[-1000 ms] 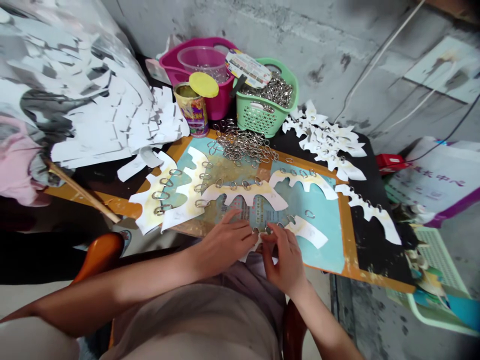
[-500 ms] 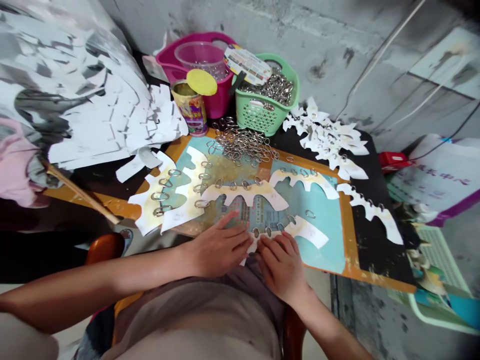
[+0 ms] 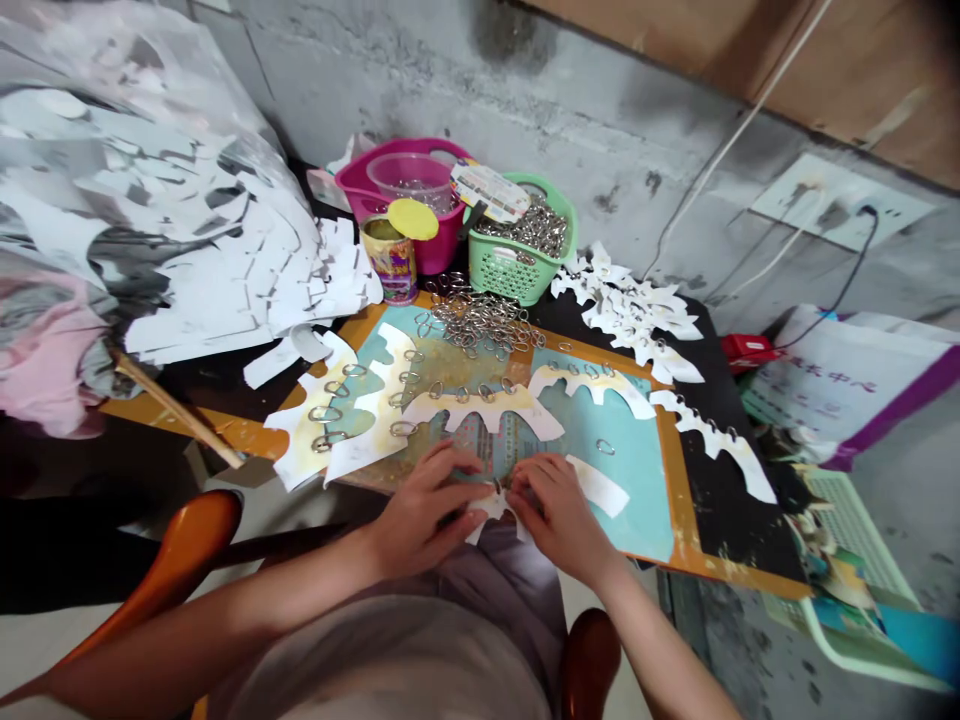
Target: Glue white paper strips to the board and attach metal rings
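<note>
Close to my body at the table's front edge, a white scalloped cut-out piece (image 3: 495,503) lies between my hands, partly covered by them. My left hand (image 3: 435,505) has its thumb and fingertips at the left part of that piece. Curled fingers of my right hand (image 3: 559,515) press on its right part, near a metal ring that is mostly hidden. The piece's right end (image 3: 598,486) shows beyond my right hand. Farther back lies another white piece (image 3: 487,410) with several rings along its yellowish edge. A loose ring (image 3: 604,447) rests on the blue sheet.
A heap of metal rings (image 3: 487,318) lies before a green basket (image 3: 517,270) of rings, a pink basket (image 3: 435,255) and a tin (image 3: 391,270). White pieces with rings (image 3: 326,415) lie left, more are stacked (image 3: 630,310) right. A wooden-handled tool (image 3: 176,408) juts over the left edge.
The camera view has shifted, so the table sits lower. My left fingers have bent in toward the piece, and my right fingers have drawn closer together over it.
</note>
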`<action>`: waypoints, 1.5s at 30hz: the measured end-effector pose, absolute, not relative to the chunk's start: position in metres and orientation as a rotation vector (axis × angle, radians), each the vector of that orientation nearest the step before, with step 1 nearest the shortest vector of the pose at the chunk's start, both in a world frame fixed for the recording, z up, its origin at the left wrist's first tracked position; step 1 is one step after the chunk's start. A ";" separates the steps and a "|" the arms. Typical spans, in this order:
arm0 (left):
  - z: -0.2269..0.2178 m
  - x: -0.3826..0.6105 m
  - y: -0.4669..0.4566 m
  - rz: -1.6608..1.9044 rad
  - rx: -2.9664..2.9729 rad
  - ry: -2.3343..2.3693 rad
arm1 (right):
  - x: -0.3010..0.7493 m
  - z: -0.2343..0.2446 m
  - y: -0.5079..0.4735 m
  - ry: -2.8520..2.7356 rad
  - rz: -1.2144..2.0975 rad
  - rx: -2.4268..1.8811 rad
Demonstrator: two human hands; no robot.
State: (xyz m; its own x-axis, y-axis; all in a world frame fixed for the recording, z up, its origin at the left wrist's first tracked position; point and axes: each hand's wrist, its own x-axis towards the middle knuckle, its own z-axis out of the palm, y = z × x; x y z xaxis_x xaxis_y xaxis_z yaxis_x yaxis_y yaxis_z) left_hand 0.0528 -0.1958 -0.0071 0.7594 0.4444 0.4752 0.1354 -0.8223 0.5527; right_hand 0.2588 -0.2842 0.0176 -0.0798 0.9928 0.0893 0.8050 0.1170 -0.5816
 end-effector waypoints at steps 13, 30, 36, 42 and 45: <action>-0.014 0.047 -0.198 0.797 2.434 0.541 | 0.246 0.013 -0.289 -1.910 0.527 -1.792; 0.014 0.068 -0.182 0.430 2.059 0.391 | 0.247 0.010 -0.294 -1.673 0.644 -1.647; 0.027 0.059 -0.181 0.424 1.624 0.329 | 0.252 0.047 -0.287 -1.708 0.970 -1.433; 0.035 0.058 -0.188 0.572 1.238 0.236 | 0.240 0.080 -0.283 -1.642 1.105 -1.375; 0.041 0.058 -0.189 0.624 1.122 0.267 | 0.236 0.078 -0.281 -1.567 1.141 -1.423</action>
